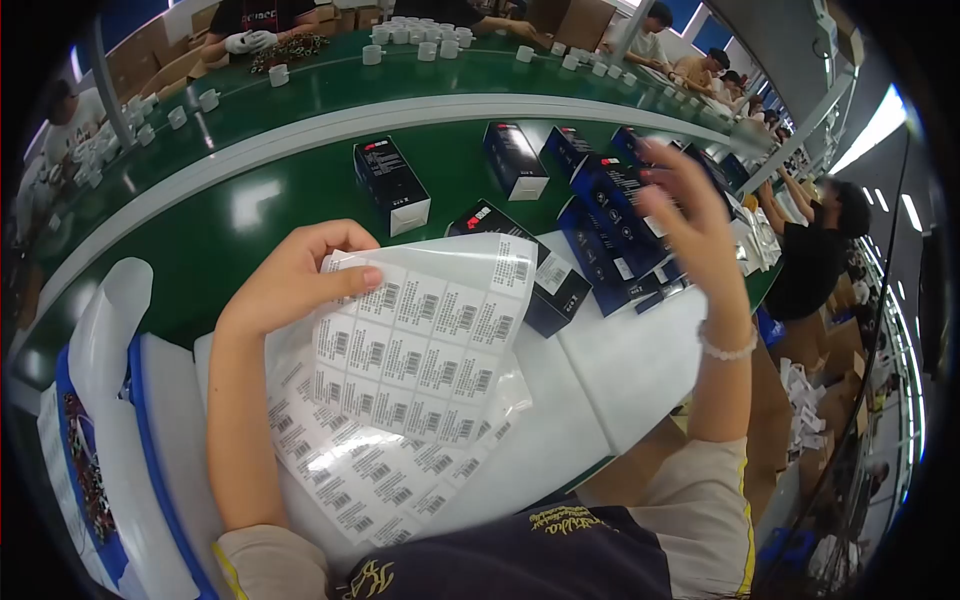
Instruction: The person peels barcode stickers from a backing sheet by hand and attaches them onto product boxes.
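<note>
My left hand (305,275) pinches the upper left corner of a sheet of white barcode labels (420,345), thumb on top. The sheet's upper edge curls up. Beneath it lies another label sheet (370,480) on the white work surface. My right hand (690,210) is raised over the dark blue boxes (610,205), its fingers apart and slightly blurred, holding nothing visible. A dark box with a white label (555,290) lies partly behind the held sheet's right edge.
Two dark boxes (392,185) (515,160) stand on the green conveyor (250,205). Beyond a pale rail, white round parts (425,50) sit on another green belt, with people around it. A blue-edged bin (165,450) is at left. A person in black (810,250) is at right.
</note>
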Demonstrator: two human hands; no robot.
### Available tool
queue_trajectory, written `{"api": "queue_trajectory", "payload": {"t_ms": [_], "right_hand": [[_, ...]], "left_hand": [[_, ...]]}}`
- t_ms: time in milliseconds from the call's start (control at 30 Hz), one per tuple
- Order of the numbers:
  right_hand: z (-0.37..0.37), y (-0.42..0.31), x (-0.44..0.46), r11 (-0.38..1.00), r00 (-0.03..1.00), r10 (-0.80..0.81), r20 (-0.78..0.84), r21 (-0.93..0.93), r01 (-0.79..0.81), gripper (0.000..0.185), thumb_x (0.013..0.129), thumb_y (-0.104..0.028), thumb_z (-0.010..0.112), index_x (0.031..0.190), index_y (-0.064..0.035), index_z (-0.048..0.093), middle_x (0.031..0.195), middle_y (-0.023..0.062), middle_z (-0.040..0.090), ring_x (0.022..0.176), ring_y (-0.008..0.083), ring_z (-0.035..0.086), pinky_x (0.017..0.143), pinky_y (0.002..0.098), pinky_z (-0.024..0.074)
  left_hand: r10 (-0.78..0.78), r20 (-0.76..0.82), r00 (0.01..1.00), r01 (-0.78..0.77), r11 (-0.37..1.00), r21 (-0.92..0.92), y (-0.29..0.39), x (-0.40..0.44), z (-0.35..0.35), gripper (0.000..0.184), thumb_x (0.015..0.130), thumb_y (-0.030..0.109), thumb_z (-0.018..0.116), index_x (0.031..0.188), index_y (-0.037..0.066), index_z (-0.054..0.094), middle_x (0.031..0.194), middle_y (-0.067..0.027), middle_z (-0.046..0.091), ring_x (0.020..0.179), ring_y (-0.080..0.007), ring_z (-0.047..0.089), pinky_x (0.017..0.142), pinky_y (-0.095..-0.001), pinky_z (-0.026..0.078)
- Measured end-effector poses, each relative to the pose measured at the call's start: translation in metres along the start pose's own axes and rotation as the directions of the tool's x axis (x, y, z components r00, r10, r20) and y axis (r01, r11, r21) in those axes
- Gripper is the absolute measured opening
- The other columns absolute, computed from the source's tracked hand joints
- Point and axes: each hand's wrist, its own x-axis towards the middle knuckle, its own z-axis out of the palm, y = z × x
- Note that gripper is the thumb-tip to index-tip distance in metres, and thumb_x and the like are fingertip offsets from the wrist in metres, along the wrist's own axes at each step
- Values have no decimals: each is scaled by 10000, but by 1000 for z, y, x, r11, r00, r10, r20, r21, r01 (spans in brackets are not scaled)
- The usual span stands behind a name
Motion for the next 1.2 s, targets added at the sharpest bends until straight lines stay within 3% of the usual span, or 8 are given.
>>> {"api": "queue_trajectory", "payload": {"t_ms": [133, 233, 433, 600, 833, 967, 1067, 1200], "right_hand": [[59, -64, 5, 991, 874, 6, 486, 114, -70, 458, 816, -127, 646, 1242, -12, 521, 986, 106, 656, 825, 182, 609, 734, 267, 479], [82, -60, 15, 993, 804, 44, 593, 59, -98, 346, 813, -80, 646, 1143, 9, 594, 771, 56, 648, 676, 112, 566, 633, 218, 450], [113, -52, 22, 966, 714, 100, 693, 104, -237, 257, 797, -103, 646, 1008, 44, 634, 740, 63, 633, 609, 120, 549, 577, 215, 447], [128, -53, 24, 973, 753, 128, 646, 66, -223, 131, 796, -54, 632, 887, 41, 637, 760, 56, 627, 613, 115, 535, 576, 214, 437], [140, -55, 43, 966, 877, -246, 412, 29, 257, 24, 812, -32, 608, 798, -13, 606, 801, 56, 616, 691, 118, 549, 622, 214, 450], [149, -52, 85, 931, 961, 89, 261, 321, -173, 95, 850, -110, 619, 909, -36, 608, 809, 48, 604, 725, 114, 563, 668, 218, 484], [194, -34, 113, 891, 771, 183, 610, 228, -392, 75, 809, -111, 628, 845, -45, 628, 765, 45, 606, 698, 104, 558, 615, 222, 488], [268, -2, 126, 932, 769, 190, 610, 134, -336, 81, 750, -116, 642, 767, -38, 632, 677, 45, 585, 592, 116, 525, 522, 229, 464]], "left_hand": [[19, -11, 1000, -19, 1000, -5, -1, 3, -4, 227, 765, 184, 716, 916, 40, 626, 829, -42, 622, 741, -101, 548, 690, -215, 447], [9, -68, 998, -9, 1000, -10, -5, -1, -17, 239, 772, 186, 706, 943, 39, 626, 864, -60, 632, 754, -115, 568, 708, -223, 458], [-5, -116, 993, -1, 999, -46, -19, -1, -31, 224, 785, 173, 684, 960, 57, 604, 818, -41, 600, 693, -82, 520, 624, -188, 422], [-173, -61, 983, 177, 981, 74, -43, 7, -38, 277, 802, 195, 667, 1026, 49, 594, 847, -56, 601, 693, -87, 519, 626, -199, 426], [-218, -149, 965, 214, 976, -41, -87, 6, -61, 347, 801, 239, 664, 1078, 41, 595, 944, -111, 607, 808, -164, 579, 721, -266, 478], [-214, -588, 780, -8, 936, -351, -108, 4, -79, 333, 847, 219, 615, 1109, 19, 570, 990, -124, 608, 843, -165, 587, 722, -270, 487], [-224, -757, 613, -361, 773, -521, -130, 6, -99, 330, 886, 216, 567, 1124, -12, 554, 1088, -154, 598, 904, -189, 600, 746, -300, 501], [-358, -702, 615, -480, 537, -694, -145, 5, -120, 364, 905, 237, 524, 1166, -17, 526, 1175, -166, 576, 985, -231, 602, 798, -326, 502]]}}
